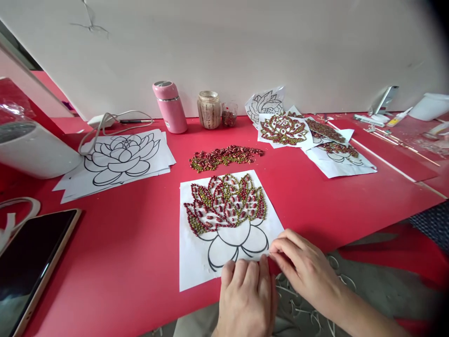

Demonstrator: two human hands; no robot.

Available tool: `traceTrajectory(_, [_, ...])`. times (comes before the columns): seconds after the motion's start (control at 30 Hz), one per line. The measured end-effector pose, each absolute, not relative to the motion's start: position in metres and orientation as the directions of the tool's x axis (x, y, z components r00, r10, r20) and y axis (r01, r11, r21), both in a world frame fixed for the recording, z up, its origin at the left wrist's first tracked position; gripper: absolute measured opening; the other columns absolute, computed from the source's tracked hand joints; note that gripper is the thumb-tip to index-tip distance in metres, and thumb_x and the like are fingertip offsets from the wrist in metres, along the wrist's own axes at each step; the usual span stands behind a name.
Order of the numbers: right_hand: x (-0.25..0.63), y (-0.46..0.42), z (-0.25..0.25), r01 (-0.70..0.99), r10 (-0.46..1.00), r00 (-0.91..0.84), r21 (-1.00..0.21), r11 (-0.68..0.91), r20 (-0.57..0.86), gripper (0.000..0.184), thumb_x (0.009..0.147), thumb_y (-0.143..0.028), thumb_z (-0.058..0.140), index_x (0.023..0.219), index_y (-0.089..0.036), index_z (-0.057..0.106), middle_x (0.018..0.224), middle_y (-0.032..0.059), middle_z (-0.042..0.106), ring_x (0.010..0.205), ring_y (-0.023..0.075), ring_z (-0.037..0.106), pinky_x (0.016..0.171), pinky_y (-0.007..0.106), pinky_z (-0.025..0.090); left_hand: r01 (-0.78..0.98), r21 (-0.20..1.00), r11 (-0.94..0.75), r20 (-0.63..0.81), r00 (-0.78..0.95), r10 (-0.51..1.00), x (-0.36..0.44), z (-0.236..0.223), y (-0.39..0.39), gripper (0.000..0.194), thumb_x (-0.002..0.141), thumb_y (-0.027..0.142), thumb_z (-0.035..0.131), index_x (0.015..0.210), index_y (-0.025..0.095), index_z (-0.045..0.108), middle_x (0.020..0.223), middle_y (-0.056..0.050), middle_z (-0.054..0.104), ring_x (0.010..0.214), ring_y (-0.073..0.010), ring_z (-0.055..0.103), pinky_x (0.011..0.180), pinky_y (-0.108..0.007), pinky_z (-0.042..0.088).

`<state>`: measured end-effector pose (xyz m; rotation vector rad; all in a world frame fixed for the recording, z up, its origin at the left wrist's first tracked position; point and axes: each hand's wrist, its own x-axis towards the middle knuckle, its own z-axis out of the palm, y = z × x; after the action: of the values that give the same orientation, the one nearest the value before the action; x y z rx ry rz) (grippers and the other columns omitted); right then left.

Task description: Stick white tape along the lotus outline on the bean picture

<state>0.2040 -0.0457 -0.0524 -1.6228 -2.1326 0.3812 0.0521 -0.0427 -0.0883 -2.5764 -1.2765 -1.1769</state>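
Observation:
A sheet of white paper [192,267] with a lotus outline lies on the red table before me. Red and green beans [228,201] cover its upper petals; the lower petals show bare black lines. My left hand [247,292] is curled over the sheet's bottom edge, knuckles up, its fingertips hidden. Close beside it, my right hand [301,264] pinches thumb and forefinger together at the sheet's lower right corner. Whatever is between those fingers is too small to make out. Beyond the sheet is a loose pile of mixed beans [224,158].
Left are lotus printouts [122,157], a white container [38,152] and a phone [38,267]. A pink flask [170,107], a jar [209,111] and a small cup [229,115] stand behind. Bean-covered pictures [284,129] lie at right, near a glue tube [399,118].

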Motion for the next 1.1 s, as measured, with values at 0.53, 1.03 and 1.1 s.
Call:
traceTrajectory(0.53, [0.235, -0.006, -0.045, 0.81, 0.941, -0.322, -0.484, 0.332, 0.106, 0.003, 0.084, -0.019, 0.05, 0.081, -0.02, 0.05, 0.075, -0.0015, 0.053, 0.074, 0.0132, 0.05, 0.065, 0.025, 0.038, 0.659, 0.15, -0.737, 0.433, 0.626, 0.648, 0.049, -0.067, -0.033, 0.018, 0.083, 0.014, 0.044, 0.096, 0.014, 0.057, 0.069, 0.0, 0.055, 0.061, -0.0131, 0.046, 0.061, -0.031, 0.029])
traceTrajectory(1.03, [0.236, -0.007, -0.05, 0.789, 0.942, -0.31, -0.518, 0.33, 0.129, 0.005, 0.085, -0.02, 0.052, 0.081, -0.019, 0.05, 0.079, -0.0014, 0.054, 0.074, 0.0138, 0.048, 0.066, 0.025, 0.035, 0.725, 0.193, -0.661, 0.463, 0.527, 0.713, 0.067, -0.069, -0.035, 0.019, 0.085, 0.013, 0.04, 0.094, 0.013, 0.056, 0.067, 0.0, 0.054, 0.061, -0.0141, 0.045, 0.059, -0.03, 0.029])
traceTrajectory(1.1, [0.236, -0.007, -0.051, 0.788, 0.943, -0.307, -0.522, 0.327, 0.127, 0.004, 0.085, -0.02, 0.052, 0.082, -0.019, 0.05, 0.079, -0.0012, 0.054, 0.074, 0.0139, 0.048, 0.067, 0.025, 0.035, 0.741, 0.217, -0.636, 0.45, 0.502, 0.739, 0.069, -0.069, -0.035, 0.018, 0.085, 0.015, 0.04, 0.093, 0.015, 0.056, 0.066, 0.0, 0.054, 0.062, -0.0146, 0.044, 0.06, -0.03, 0.028])
